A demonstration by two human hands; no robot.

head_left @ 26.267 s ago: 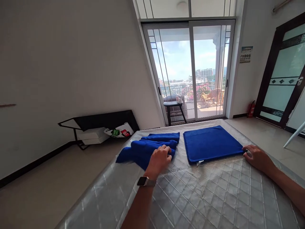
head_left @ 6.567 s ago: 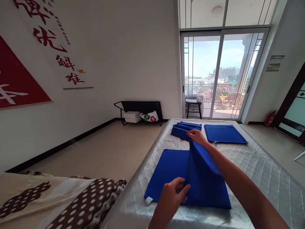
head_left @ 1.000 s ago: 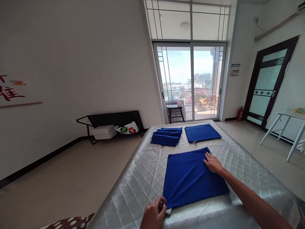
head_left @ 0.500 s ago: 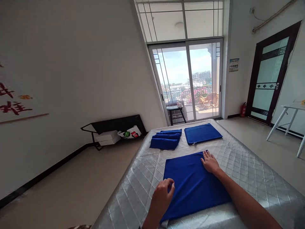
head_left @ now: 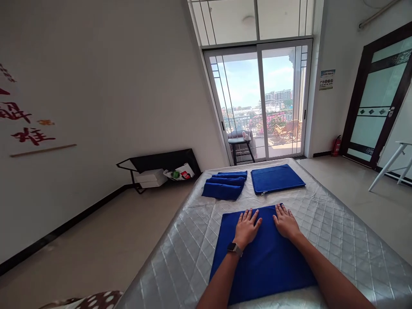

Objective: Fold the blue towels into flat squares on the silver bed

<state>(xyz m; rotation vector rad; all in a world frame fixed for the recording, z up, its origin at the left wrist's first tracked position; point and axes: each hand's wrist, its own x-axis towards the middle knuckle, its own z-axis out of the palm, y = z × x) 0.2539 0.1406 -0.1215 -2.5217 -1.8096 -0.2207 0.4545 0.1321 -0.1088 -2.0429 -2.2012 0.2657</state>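
A blue cloth lies spread flat on the silver quilted mattress in front of me. My left hand rests on its upper part, palm down with fingers spread; a watch is on that wrist. My right hand lies flat on the cloth's upper right corner, fingers stretched out. Beyond the cloth, to the left, are folded blue cloths in overlapping strips. A flat, neatly folded blue piece sits to the right of them.
A black rack with white boxes and a bag stands by the left wall. Past the mattress are a stool and sliding glass doors. A fire extinguisher and a white table are at right.
My left hand has moved from the cloth's left edge up onto its upper part, opening from a curled shape to flat. My right hand stays at the corner. The cloth's creases look smoother.
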